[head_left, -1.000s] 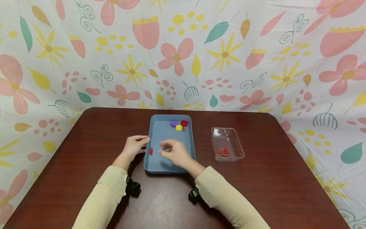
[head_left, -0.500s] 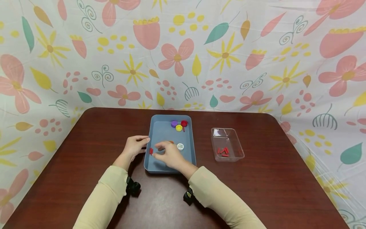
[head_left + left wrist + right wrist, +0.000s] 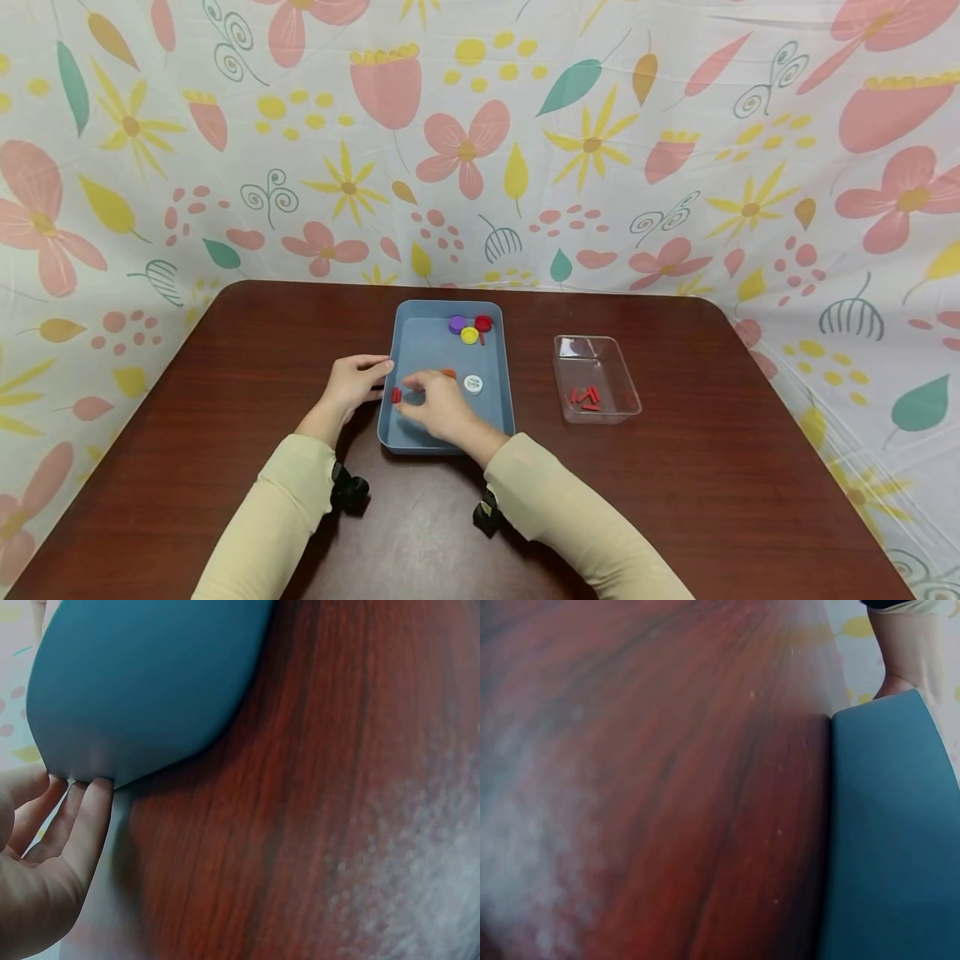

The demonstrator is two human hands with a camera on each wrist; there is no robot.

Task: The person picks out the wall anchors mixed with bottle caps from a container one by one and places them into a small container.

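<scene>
A blue-grey tray [image 3: 450,446] lies on the table. My left hand [image 3: 348,386] holds its left side, with fingertips at the rim and against the outer wall [image 3: 82,750]. Inside, near that side, short red sticks [image 3: 397,396] lie close together. My right hand [image 3: 438,407] reaches over the tray from the right, with bent thumb and fingers around the ends of the sticks; I cannot tell whether it pinches one. An orange round piece [image 3: 448,373] shows partly behind this hand, and a white patterned disc [image 3: 473,384] lies to its right.
In the tray's far right corner sit a purple cap [image 3: 457,325], a yellow cap [image 3: 469,335] and a red cap [image 3: 483,322], with a red stick [image 3: 482,339] beside them. A clear plastic box [image 3: 596,367] with several red sticks [image 3: 591,397] stands to the right. Behind hangs a floral cloth [image 3: 480,167].
My right hand has moved left across the tray to the red sticks, uncovering the white disc and part of the orange piece. My left hand has stayed at the tray's side.
</scene>
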